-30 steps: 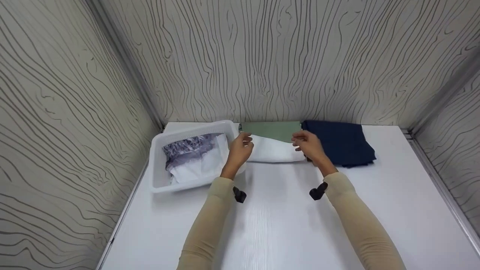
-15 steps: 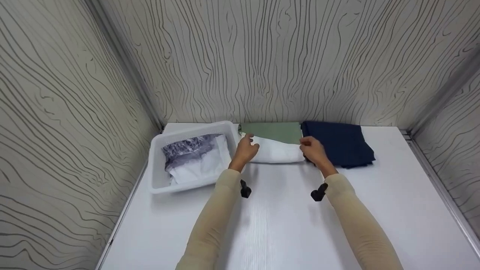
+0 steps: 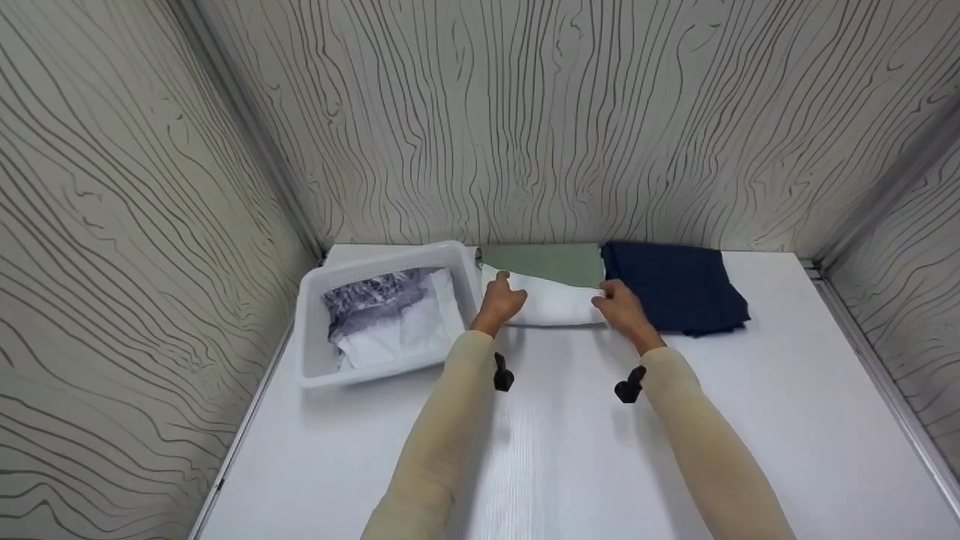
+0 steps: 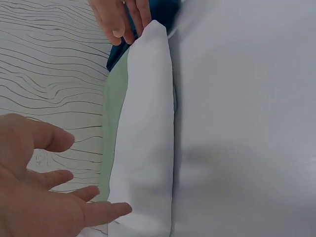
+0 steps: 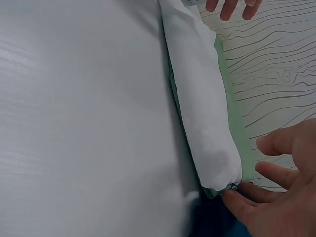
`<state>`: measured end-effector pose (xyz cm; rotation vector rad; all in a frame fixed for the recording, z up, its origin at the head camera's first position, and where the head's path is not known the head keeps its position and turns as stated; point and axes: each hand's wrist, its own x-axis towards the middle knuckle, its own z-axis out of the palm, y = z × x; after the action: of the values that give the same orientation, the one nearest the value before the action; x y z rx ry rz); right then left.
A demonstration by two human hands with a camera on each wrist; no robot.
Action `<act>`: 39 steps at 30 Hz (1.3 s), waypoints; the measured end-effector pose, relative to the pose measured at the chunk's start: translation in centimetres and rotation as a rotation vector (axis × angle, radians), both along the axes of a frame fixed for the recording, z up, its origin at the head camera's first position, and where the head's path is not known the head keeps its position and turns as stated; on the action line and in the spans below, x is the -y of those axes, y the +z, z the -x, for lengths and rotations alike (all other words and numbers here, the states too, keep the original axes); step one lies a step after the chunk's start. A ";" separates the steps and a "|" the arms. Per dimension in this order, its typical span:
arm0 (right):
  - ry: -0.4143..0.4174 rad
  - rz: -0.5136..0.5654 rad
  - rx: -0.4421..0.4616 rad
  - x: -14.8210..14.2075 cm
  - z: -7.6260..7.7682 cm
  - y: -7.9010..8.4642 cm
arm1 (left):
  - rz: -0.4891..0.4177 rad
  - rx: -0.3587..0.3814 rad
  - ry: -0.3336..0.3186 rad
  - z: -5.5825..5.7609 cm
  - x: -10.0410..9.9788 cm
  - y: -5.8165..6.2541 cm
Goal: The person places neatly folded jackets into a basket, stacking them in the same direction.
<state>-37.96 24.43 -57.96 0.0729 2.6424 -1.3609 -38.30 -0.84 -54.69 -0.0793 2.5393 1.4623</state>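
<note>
A folded white cloth (image 3: 556,304) lies over a folded green cloth (image 3: 544,259), whose back part shows beyond it. My left hand (image 3: 502,300) is at the white cloth's left end, and in the left wrist view its fingers (image 4: 106,212) are spread, with one fingertip over the white edge. My right hand (image 3: 625,311) is at the other end. The right wrist view shows its thumb apart and its lower fingertips touching the cloth's corner, close to a dark navy folded cloth (image 3: 671,289).
Left of the cloths stands a white plastic basket (image 3: 306,330) holding a purple-and-white cloth (image 3: 397,315). A wood-grain patterned wall (image 3: 525,120) rises right behind the cloths, and another (image 3: 135,262) borders the white table (image 3: 555,450) on the left.
My left hand has moved to the right, from beside the basket rim onto the white cloth's left end. The right hand has shifted slightly outward and toward me at the right end.
</note>
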 end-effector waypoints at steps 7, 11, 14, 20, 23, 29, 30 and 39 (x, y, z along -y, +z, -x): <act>0.006 -0.049 -0.032 0.3 -0.2 -0.8 | 0.001 0.107 0.001 -0.4 -0.5 -0.5; -0.002 -0.056 -0.087 0.3 -0.3 -1.3 | -0.060 0.159 -0.039 -1.2 -0.4 -0.5; 0.000 -0.058 -0.110 0.2 -0.3 -1.6 | -0.077 0.186 -0.056 -1.5 -0.6 -0.9; 0.010 -0.058 -0.110 0.1 -0.3 -2.1 | -0.081 0.200 -0.067 -2.2 -0.9 -1.5; 0.004 -0.056 -0.106 -0.1 -0.4 -2.3 | -0.050 0.199 -0.071 -2.5 -1.1 -1.9; -0.018 -0.042 -0.094 -0.5 -0.7 -2.8 | 0.006 0.176 -0.046 -3.3 -1.6 -2.6; -0.019 -0.041 -0.094 -0.5 -0.8 -2.9 | 0.007 0.164 -0.041 -3.5 -1.7 -2.7; -0.029 -0.021 -0.102 -1.1 -1.5 -3.6 | 0.046 0.116 0.005 -5.5 -2.0 -3.8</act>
<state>-36.50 25.53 -61.56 0.0458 2.7501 -1.3819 -32.81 1.21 -58.50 -0.1728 2.4807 1.3600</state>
